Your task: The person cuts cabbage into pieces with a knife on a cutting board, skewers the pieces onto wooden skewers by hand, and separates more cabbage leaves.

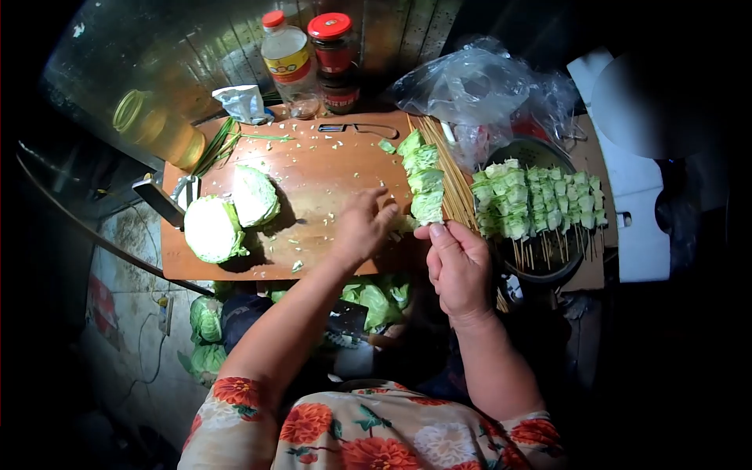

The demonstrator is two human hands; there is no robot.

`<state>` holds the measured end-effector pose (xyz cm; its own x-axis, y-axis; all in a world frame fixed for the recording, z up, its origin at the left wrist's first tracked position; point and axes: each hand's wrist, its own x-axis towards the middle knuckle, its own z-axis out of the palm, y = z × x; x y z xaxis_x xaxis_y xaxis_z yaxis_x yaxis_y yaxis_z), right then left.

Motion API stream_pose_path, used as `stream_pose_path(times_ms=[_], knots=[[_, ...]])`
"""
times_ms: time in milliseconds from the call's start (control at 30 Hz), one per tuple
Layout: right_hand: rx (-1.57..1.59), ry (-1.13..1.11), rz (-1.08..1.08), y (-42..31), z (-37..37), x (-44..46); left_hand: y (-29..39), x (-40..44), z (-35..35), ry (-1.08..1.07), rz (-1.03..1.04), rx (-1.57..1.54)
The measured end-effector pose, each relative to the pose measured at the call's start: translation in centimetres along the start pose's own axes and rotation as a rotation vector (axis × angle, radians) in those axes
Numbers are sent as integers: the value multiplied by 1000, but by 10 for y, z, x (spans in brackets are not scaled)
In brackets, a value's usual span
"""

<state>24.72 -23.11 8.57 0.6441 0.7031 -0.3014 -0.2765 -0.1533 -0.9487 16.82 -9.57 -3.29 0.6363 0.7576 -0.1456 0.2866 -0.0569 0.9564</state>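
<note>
My right hand (457, 265) pinches the lower end of a skewer threaded with green cabbage pieces (424, 178), held over the right part of the wooden board (313, 157). Just left of that skewer, my left hand (364, 225) is over the board with its fingers apart, holding nothing that I can see. Bare wooden sticks (453, 176) lie in a bundle beside the cabbage skewer. Two cut cabbage pieces, one whitish (213, 229) and one greener (255, 196), sit on the left of the board.
Several finished skewers (540, 200) rest across a dark round bowl (540, 274) at the right. Behind the board stand a clear bottle (288, 66), red-lidded jars (332, 51) and a plastic bag (478, 90). A yellowish jar (160, 133) is at left; cabbages (207, 319) lie below.
</note>
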Motion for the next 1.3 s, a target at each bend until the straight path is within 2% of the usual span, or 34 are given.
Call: stream_pose_path(times_ms=[67,133,200,333,433,500,633,800,867,933,967,1033,1067,1133,1200,1300], knots=[[-63,5,-53,-1,-6,-2,-10,2,20,33,315,618],[-69,18,-67,1,-12,-2,-9,5,30,-49,280,692],[-77,22,-75,-1,-17,-1,-3,3,35,-116,216,892],[-63,12,-75,-7,-21,-1,-6,6,39,-114,232,906],[-64,2,-77,-7,-23,-2,-3,6,35,-220,227,1051],[-66,-1,-67,-5,-24,-3,-4,4,34,-299,309,1043],[-93,-9,-87,-2,-21,-5,-8,-2,38,-274,376,1043],[-105,-23,-122,0,-14,-6,-23,-5,37,-198,613,918],[-188,-34,-160,0,-12,-7,-20,-4,31,-155,690,913],[-163,-60,-162,-1,-7,-9,-5,-2,19,-31,827,781],[-140,-78,-158,-2,-5,-10,4,-3,11,-20,828,789],[-123,-125,-134,-4,-1,-12,33,-8,-11,44,401,318],[-109,-164,-101,-5,1,-13,25,2,-22,93,326,235],[-69,-233,-73,-6,7,-16,34,9,-48,194,119,-452],[-91,-357,-13,-5,13,-18,54,0,-90,188,-155,-491],[-95,-463,62,-4,27,-20,49,-9,-119,264,-51,-566]])
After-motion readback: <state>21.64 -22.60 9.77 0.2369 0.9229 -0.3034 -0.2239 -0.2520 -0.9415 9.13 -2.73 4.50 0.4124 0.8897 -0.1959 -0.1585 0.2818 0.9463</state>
